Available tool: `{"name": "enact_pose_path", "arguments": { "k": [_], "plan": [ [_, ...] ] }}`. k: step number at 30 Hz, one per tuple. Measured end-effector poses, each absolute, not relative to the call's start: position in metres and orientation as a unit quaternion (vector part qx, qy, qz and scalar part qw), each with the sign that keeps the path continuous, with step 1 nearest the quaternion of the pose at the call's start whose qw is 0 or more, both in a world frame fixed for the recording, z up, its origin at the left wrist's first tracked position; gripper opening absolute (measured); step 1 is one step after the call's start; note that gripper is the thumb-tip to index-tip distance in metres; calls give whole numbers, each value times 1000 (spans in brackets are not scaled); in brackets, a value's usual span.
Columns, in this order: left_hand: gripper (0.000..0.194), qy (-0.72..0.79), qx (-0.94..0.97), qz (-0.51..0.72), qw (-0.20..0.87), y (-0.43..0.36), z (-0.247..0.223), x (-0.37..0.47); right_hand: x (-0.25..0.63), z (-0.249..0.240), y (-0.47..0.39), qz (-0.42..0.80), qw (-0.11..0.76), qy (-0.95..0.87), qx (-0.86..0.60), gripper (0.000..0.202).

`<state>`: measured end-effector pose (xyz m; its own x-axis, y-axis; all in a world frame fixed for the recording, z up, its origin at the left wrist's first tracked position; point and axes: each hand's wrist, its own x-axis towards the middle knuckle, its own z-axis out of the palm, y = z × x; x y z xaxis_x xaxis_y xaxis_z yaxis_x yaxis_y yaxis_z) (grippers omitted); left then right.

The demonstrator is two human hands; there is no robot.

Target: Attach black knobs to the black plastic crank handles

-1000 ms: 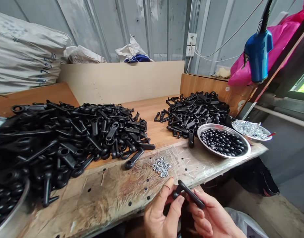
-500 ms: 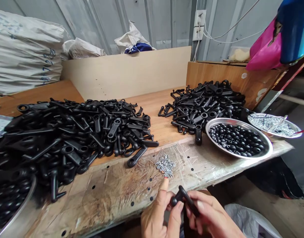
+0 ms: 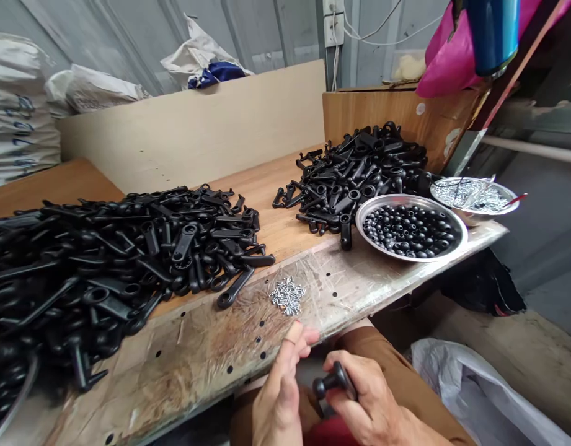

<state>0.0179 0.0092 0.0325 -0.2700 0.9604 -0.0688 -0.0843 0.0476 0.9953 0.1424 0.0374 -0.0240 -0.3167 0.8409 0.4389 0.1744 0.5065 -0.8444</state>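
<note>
My right hand (image 3: 371, 393) is wrapped round a black crank handle (image 3: 336, 380), whose ball-like knob points left. Beside it, apart from the handle, my left hand (image 3: 281, 387) is open with its fingers stretched out and seen edge-on. Just beyond my left fingertips, a small heap of silver pins (image 3: 287, 296) lies on the film-covered table edge (image 3: 211, 334). On the left of the table is a large pile of black crank handles (image 3: 127, 254). A second pile of handles (image 3: 364, 173) sits at the back right.
At the right stands a metal bowl (image 3: 415, 259) of black balls, with a smaller bowl (image 3: 494, 212) of silver pins behind it. Another bowl of balls (image 3: 4, 384) is cut off at lower left. Boards (image 3: 196, 130) wall the table's back. A white sack (image 3: 471, 384) lies below right.
My left hand has let go of the crank handle and its fingers have straightened. My right hand has turned the handle, knob to the left. The view has shifted right.
</note>
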Motion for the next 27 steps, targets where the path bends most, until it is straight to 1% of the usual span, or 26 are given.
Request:
{"name": "enact_pose_path", "arguments": {
  "k": [2, 5, 7, 9, 11, 15, 18, 22, 27],
  "plan": [
    [65, 497, 324, 580, 558, 13, 38, 22, 139, -24, 31, 427, 442, -718, -327, 4],
    [67, 418, 285, 539, 673, 15, 45, 28, 136, -22, 22, 532, 379, -688, -316, 8],
    [68, 402, 272, 524, 700, 14, 46, 30, 136, -19, 18, 595, 323, -658, -330, 16],
    [67, 413, 262, 528, 694, 11, 47, 30, 136, -16, 17, 640, 277, -633, -338, 22],
    [67, 441, 251, 530, 680, 8, 46, 29, 137, -15, 16, 662, 260, -620, -330, 22],
    [69, 482, 248, 530, 652, 4, 44, 29, 136, -15, 16, 680, 275, -614, -291, 11],
    [68, 481, 244, 543, 643, 3, 45, 32, 135, -18, 15, 670, 267, -637, -274, 10],
    [66, 476, 225, 540, 657, 2, 45, 35, 136, -26, 11, 618, 250, -687, -288, 11],
    [70, 514, 260, 496, 650, 3, 40, 33, 142, -33, 8, 547, 214, -743, -320, 11]
  ]
}}
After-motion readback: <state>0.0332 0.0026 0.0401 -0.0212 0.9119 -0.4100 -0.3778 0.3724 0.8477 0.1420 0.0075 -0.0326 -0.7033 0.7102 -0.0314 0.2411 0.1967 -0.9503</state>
